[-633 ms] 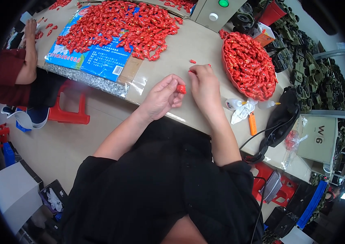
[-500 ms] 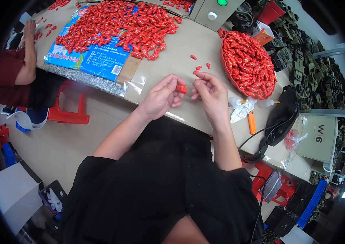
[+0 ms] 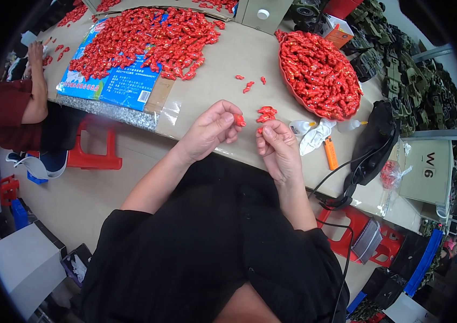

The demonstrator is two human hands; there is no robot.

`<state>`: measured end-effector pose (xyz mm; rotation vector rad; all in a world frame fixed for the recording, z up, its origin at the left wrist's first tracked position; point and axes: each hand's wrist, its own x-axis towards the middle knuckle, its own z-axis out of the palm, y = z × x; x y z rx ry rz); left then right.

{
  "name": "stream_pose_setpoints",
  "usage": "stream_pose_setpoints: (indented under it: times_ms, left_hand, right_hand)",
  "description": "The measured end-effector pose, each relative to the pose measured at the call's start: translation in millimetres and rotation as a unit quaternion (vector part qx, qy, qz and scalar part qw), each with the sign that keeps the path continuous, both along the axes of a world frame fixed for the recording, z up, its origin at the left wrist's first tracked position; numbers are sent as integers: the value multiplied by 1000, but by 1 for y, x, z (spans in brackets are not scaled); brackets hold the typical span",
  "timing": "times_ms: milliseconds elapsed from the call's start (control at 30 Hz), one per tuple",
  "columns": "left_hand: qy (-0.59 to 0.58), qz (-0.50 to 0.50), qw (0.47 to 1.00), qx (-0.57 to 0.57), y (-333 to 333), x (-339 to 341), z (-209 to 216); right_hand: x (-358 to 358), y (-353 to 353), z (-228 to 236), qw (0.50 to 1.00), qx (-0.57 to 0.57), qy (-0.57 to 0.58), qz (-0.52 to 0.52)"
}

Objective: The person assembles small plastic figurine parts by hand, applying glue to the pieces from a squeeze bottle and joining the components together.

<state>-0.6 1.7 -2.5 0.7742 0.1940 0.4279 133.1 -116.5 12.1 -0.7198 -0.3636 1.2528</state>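
Above the front edge of the table, my left hand pinches a small glossy red figure between thumb and fingers. To its right, my right hand is closed with thumb against forefinger on a tiny red piece, mostly covered by the fingertips. The two hands are a short gap apart. Just beyond the right fingertips lie a few red figures on the tabletop. Farther back are several loose small red pieces.
A red bowl heaped with red figures stands at the right. Nearby are a glue bottle, a white tissue, an orange stick-like tool and a black bag. Blue cardboard bears a large red pile. At far left, a person sits.
My right hand has moved slightly down, toward me. Red figures now show on the table beyond its fingertips. My left hand still holds its red figure. The whole view has shifted a little.
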Motion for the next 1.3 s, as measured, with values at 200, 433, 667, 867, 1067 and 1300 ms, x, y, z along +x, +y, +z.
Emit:
stream_pose_setpoints:
  times_ms: [200,433,667,867,1067,1300]
  left_hand:
    - [10,-16,1000,25,-6,5,-2]
    - [29,-7,998,53,-9,5,-6]
    - [4,-8,994,104,-11,4,-10]
    - [20,-14,993,117,-11,2,-10]
    - [11,-33,992,121,-9,0,-10]
    - [2,-45,991,124,-9,-1,-8]
  right_hand:
    - [-1,1,-5,999,-26,22,-34]
    - [-10,2,-9,997,-15,-15,-74]
    - [-21,2,-15,954,43,-229,-190]
    - [-24,3,-15,864,61,-434,-246]
    - [-26,0,-15,805,80,-531,-253]
    - [-28,-1,-17,789,82,-553,-255]
